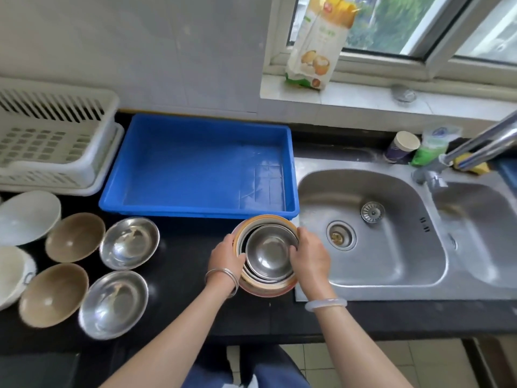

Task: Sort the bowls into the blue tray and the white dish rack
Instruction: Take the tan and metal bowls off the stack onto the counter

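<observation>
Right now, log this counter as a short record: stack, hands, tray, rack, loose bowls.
stack of bowls: nested, steel one innermost, in front of blue tray, beside sink
left hand: grips stack's left rim
right hand: grips stack's right rim
blue tray: no bowls inside
white dish rack: no bowls visible
loose bowls: two steel bowls, two brown bowls, white bowls far left
</observation>
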`<state>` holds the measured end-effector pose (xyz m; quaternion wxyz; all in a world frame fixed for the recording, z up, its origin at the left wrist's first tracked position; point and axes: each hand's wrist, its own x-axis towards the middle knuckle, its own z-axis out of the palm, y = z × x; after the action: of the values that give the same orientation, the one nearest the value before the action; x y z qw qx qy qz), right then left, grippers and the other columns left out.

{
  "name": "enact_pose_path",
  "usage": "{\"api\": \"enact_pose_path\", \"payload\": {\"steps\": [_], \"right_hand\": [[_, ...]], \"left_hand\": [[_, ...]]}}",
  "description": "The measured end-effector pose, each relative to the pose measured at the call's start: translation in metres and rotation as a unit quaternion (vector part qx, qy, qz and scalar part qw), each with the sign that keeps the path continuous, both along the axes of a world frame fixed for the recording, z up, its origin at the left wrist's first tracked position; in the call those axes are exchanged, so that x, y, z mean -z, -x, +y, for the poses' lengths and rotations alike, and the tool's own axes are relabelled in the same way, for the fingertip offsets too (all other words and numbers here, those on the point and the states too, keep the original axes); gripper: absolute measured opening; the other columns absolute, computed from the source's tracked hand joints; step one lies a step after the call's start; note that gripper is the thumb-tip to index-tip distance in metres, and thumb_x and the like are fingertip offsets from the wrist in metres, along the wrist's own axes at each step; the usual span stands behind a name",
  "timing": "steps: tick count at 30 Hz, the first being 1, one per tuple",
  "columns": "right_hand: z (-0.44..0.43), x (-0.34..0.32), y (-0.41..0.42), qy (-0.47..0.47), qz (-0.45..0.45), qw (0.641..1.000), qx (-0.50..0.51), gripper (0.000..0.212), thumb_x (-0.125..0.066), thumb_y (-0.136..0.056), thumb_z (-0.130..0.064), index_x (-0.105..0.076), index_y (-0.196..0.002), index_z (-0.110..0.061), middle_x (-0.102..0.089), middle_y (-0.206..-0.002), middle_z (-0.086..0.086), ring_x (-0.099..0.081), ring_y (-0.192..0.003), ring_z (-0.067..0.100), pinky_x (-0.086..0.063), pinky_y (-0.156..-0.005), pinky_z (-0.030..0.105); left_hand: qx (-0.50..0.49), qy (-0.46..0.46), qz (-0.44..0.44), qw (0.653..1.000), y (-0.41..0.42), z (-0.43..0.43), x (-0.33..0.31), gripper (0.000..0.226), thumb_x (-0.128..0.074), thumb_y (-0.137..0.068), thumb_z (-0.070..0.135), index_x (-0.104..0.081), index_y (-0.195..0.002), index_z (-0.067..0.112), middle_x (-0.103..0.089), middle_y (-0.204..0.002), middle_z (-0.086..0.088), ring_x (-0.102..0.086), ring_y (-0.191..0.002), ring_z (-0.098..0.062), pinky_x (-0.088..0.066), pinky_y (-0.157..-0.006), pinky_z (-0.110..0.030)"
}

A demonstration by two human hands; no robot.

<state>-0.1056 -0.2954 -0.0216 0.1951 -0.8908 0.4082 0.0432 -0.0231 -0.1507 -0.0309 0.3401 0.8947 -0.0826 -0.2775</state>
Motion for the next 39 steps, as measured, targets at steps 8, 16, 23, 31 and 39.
{"api": "enact_pose_path", "payload": {"steps": [8, 16, 23, 31, 39], "right_hand": [[0.000, -0.002, 0.003, 0.050, 0.010, 0.999, -0.020, 0.023, -0.045, -0.092, -0.016, -0.054, -0.112, -0.013, -0.068, -0.100, 0.011, -0.064, -0.090, 0.033, -0.041, -0.064, 0.030], [-0.007, -0.009, 0.007, 0.055, -0.026, 0.998, 0.011, 0.018, -0.050, -0.092, -0.024, -0.060, -0.091, -0.009, -0.070, -0.089, 0.015, -0.063, -0.083, 0.035, -0.034, -0.059, 0.029], [-0.006, -0.015, 0.013, 0.054, -0.082, 0.994, 0.038, 0.016, -0.052, -0.091, -0.022, -0.063, -0.092, -0.011, -0.070, -0.081, 0.017, -0.062, -0.075, 0.038, -0.034, -0.056, 0.030], [-0.015, -0.027, 0.013, -0.005, -0.163, 0.981, 0.105, 0.013, -0.058, -0.087, -0.020, -0.068, -0.086, -0.012, -0.074, -0.083, 0.007, -0.063, -0.078, 0.031, -0.035, -0.060, 0.027], [-0.021, -0.035, 0.016, -0.070, -0.196, 0.968, 0.142, 0.015, -0.058, -0.086, -0.020, -0.069, -0.079, -0.012, -0.073, -0.078, 0.001, -0.063, -0.077, 0.021, -0.041, -0.066, 0.027]], "left_hand": [[-0.007, -0.009, -0.009, 1.000, 0.000, -0.003, 0.005, 0.027, -0.060, -0.084, 0.013, -0.054, -0.109, 0.017, -0.062, -0.105, -0.005, -0.062, -0.091, -0.021, -0.054, -0.081, -0.035], [-0.003, -0.018, -0.014, 1.000, 0.001, -0.006, 0.008, 0.035, -0.057, -0.083, 0.013, -0.051, -0.117, 0.014, -0.059, -0.112, -0.009, -0.060, -0.096, -0.026, -0.054, -0.083, -0.040], [-0.005, -0.030, -0.031, 0.999, 0.003, -0.010, 0.009, 0.042, -0.063, -0.081, 0.013, -0.049, -0.121, 0.015, -0.056, -0.119, -0.008, -0.059, -0.102, -0.027, -0.053, -0.083, -0.037], [-0.021, -0.003, -0.035, 0.999, 0.002, -0.012, 0.002, 0.035, -0.054, -0.081, 0.010, -0.047, -0.113, 0.021, -0.062, -0.096, -0.005, -0.062, -0.078, -0.022, -0.053, -0.063, -0.033], [0.006, 0.007, -0.100, 0.995, -0.003, -0.015, -0.009, 0.017, -0.050, -0.083, 0.010, -0.050, -0.098, 0.018, -0.059, -0.097, -0.003, -0.057, -0.075, -0.021, -0.051, -0.064, -0.032]]}}
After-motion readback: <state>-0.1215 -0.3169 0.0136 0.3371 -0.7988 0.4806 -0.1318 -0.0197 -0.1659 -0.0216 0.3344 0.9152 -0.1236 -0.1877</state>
